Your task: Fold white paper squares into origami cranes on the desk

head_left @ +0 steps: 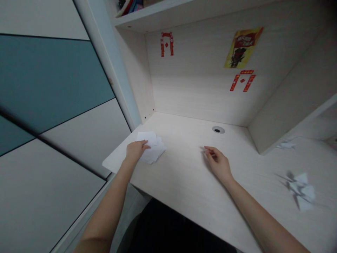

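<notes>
On the left part of the desk lies a loose stack of white paper sheets (155,154), fanned unevenly. My left hand (135,150) is at its left side, thumb and fingers closed on the top paper sheet (146,137). To the right, over bare desk, my right hand (219,163) is curled with thumb and fingertips pinched together. Anything between those fingertips is too small to make out. Folded white paper pieces (302,191) lie in a blurred cluster at the far right, beyond my right forearm.
The pale wooden desk (179,175) has a round cable hole (218,130) near its back panel. An upright divider (286,105) rises at the right, with more white paper (286,144) behind it. A shelf (168,14) runs overhead; a wardrobe door (52,77) stands left.
</notes>
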The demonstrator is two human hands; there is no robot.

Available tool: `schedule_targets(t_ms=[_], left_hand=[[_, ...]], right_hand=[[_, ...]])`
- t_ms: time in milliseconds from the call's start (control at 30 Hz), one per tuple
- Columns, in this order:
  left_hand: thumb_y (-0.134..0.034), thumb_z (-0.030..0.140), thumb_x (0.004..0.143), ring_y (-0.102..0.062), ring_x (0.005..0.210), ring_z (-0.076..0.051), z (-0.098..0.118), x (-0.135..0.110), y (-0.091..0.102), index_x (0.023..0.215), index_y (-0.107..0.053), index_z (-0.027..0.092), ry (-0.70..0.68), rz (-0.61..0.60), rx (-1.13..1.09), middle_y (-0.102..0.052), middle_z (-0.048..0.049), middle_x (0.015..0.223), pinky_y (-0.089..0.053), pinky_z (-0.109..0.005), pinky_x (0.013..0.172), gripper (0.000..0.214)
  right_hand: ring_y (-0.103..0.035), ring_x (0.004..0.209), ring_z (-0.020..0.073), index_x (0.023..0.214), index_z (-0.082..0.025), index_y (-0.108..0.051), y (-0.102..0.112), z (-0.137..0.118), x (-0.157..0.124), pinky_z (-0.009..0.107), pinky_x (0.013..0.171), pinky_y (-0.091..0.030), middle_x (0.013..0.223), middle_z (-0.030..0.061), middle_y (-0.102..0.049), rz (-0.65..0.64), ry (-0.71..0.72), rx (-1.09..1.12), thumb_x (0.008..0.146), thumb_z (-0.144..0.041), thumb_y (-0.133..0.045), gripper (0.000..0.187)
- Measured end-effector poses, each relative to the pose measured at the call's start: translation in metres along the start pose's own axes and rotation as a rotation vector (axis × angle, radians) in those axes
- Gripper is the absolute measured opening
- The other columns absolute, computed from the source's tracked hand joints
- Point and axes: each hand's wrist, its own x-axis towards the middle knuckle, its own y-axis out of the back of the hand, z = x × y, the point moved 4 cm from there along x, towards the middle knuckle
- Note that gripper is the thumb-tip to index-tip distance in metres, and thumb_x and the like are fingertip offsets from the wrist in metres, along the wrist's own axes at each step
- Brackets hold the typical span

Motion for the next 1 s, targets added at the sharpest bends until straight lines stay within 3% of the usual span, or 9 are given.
schedule_targets(t_ms=[167,267,433,533,633,733,833,900,1000], left_hand=[[-0.047,0.053,0.084,-0.063,0.096,-0.027,-0.003,0.000,0.006,0.109,-0.067,0.030,-0.003,-0.005,-0.033,-0.069,-0.0075,0.107,-0.042,-0.033,0.078,0.039],[-0.041,0.052,0.086,-0.064,0.088,-0.026,-0.009,0.001,0.006,0.102,-0.070,0.027,0.089,0.021,-0.033,-0.072,-0.0091,0.098,-0.042,-0.031,0.071,0.041],[-0.041,0.049,0.087,-0.065,0.084,-0.023,-0.003,0.014,0.016,0.099,-0.069,0.022,0.192,0.177,-0.245,-0.072,-0.0078,0.093,-0.042,-0.029,0.066,0.041],[-0.041,0.047,0.088,-0.065,0.088,-0.021,0.036,0.028,0.027,0.101,-0.068,0.022,0.064,0.268,-0.424,-0.072,-0.0049,0.096,-0.045,-0.029,0.073,0.040],[-0.043,0.044,0.089,-0.063,0.100,-0.020,0.097,0.036,0.032,0.103,-0.068,0.026,-0.164,0.311,-0.520,-0.069,-0.0023,0.109,-0.046,-0.031,0.085,0.034],[-0.044,0.036,0.090,-0.061,0.105,-0.018,0.162,0.032,0.025,0.107,-0.066,0.029,-0.496,0.278,-0.497,-0.068,0.0001,0.111,-0.038,-0.037,0.100,0.028],[-0.043,0.030,0.091,-0.060,0.108,-0.017,0.199,0.022,0.009,0.113,-0.063,0.030,-0.710,0.230,-0.456,-0.067,-0.0008,0.114,-0.034,-0.039,0.105,0.029],[-0.042,0.026,0.092,-0.058,0.112,-0.017,0.208,0.016,-0.002,0.117,-0.060,0.032,-0.811,0.206,-0.449,-0.064,-0.0005,0.119,-0.032,-0.040,0.106,0.031],[-0.041,0.025,0.092,-0.056,0.116,-0.017,0.209,0.011,-0.015,0.118,-0.059,0.033,-0.892,0.163,-0.438,-0.061,0.0003,0.124,-0.032,-0.040,0.107,0.033]], right_hand=[[-0.057,0.069,0.0172,0.107,-0.020,-0.063,0.000,0.001,0.001,0.030,0.065,-0.046,0.084,0.0057,-0.066,0.000,0.009,0.003,0.082,-0.037,-0.049,0.033],[-0.057,0.069,0.0175,0.107,-0.020,-0.063,0.000,0.001,0.001,0.031,0.065,-0.046,0.082,0.0057,-0.066,0.000,0.013,-0.009,0.082,-0.037,-0.048,0.033],[-0.057,0.070,0.0179,0.106,-0.021,-0.063,-0.001,-0.002,0.000,0.033,0.068,-0.046,0.083,0.0058,-0.065,0.013,0.024,-0.008,0.083,-0.038,-0.048,0.033],[-0.058,0.072,0.0178,0.109,-0.020,-0.061,-0.001,-0.006,-0.001,0.034,0.069,-0.048,0.085,0.0060,-0.065,0.025,0.026,0.074,0.083,-0.041,-0.049,0.035],[-0.060,0.074,0.0163,0.129,-0.023,-0.044,-0.001,-0.013,-0.001,0.036,0.076,-0.049,0.089,0.0039,-0.065,0.033,0.044,0.271,0.078,-0.040,-0.059,0.055],[-0.062,0.073,0.0142,0.142,-0.031,-0.018,0.000,-0.016,0.001,0.038,0.081,-0.050,0.101,0.0035,-0.063,0.002,0.021,0.509,0.071,-0.038,-0.069,0.088],[-0.064,0.084,0.0164,0.143,-0.035,-0.008,0.001,-0.014,0.007,0.038,0.084,-0.051,0.110,0.0036,-0.060,-0.013,-0.026,0.675,0.062,-0.037,-0.076,0.105],[-0.064,0.082,0.0166,0.141,-0.031,-0.021,0.003,-0.010,0.012,0.039,0.083,-0.051,0.100,0.0026,-0.064,-0.003,-0.060,0.747,0.070,-0.042,-0.069,0.086],[-0.064,0.087,0.0197,0.122,-0.021,-0.051,0.003,-0.003,0.017,0.038,0.080,-0.052,0.104,0.0084,-0.065,0.038,-0.131,0.777,0.082,-0.050,-0.050,0.049]])
